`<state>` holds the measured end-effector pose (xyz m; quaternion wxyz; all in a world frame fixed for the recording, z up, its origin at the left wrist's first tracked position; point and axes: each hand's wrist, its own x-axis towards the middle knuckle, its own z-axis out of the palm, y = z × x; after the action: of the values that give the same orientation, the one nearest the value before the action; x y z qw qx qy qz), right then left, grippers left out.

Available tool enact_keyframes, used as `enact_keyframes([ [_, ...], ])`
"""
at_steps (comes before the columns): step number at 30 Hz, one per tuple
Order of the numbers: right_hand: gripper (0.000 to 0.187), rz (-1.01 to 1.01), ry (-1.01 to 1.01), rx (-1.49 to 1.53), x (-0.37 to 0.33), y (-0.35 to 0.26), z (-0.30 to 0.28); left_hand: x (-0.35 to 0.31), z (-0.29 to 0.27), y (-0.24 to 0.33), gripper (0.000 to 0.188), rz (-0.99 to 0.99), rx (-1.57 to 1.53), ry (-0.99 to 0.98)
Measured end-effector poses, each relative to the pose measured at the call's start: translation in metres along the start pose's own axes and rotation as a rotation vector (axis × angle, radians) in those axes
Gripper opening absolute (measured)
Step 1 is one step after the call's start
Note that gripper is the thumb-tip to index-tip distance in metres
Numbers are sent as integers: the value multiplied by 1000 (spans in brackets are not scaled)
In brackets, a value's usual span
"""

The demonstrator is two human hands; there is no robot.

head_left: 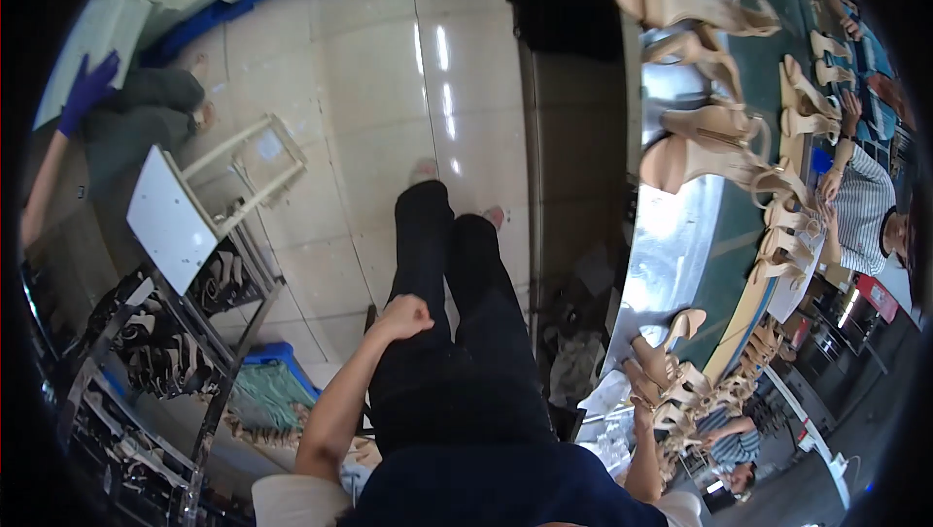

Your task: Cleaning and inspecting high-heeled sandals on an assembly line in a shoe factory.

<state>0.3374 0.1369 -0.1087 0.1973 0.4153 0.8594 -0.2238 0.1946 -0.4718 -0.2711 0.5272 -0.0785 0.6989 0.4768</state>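
Observation:
My left hand (406, 315) is closed in a loose fist above my left thigh, and nothing shows in it. At the near end of the bench on the right, my right hand (641, 399) reaches in among beige sandals, its fingers closed at a heeled sandal (653, 360). The straps and neighbouring shoes partly hide these fingers. Just beyond it another beige sandal (684, 327) lies tilted on the bench's shiny metal strip (671, 245). Farther along, several strappy sandals (695, 163) rest on their sides.
A green belt (734, 265) runs beside the metal strip. Across it a person in a striped shirt (863, 206) handles sandals. On the left stand a white-topped stool (173, 221) and a rack of dark shoes (170, 362). Another person's purple-gloved hand (92, 88) is at the far left.

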Motion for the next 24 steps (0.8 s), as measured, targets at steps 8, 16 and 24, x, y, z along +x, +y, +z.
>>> enact_keyframes([
  [8,36,1233,-868,-565,-67,-136,12,-80,4,-21,11,-132,-444,-222],
  [16,32,277,-837,-396,-37,-303,228,-40,-62,-77,17,-495,-1346,135],
  [24,32,-78,-1183,-692,-27,-339,254,-16,-98,-130,18,-506,-1178,564],
])
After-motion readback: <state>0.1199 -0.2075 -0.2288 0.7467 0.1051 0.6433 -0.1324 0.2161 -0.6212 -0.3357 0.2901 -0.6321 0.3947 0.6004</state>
